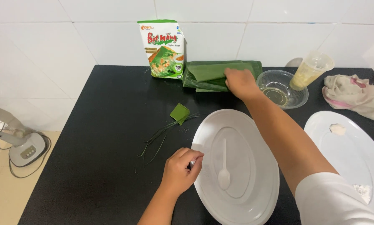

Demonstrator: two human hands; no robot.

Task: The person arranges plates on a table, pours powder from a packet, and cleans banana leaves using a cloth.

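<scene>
Green folded leaves (214, 75), white oval plate (253, 196), black counter (103, 125).

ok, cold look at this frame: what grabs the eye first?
The right hand, stretched across the black counter onto a stack of folded green leaves by the tiled wall. Then the big white oval plate in front, a white plastic spoon lying in it, with the left hand at its rim.

Both forearms are bare, with no watch, ring or glove on the left hand (180, 168) or the right hand (241, 83). A short white sleeve (332, 200) covers the right upper arm, its cloth plain and unmarked.
</scene>
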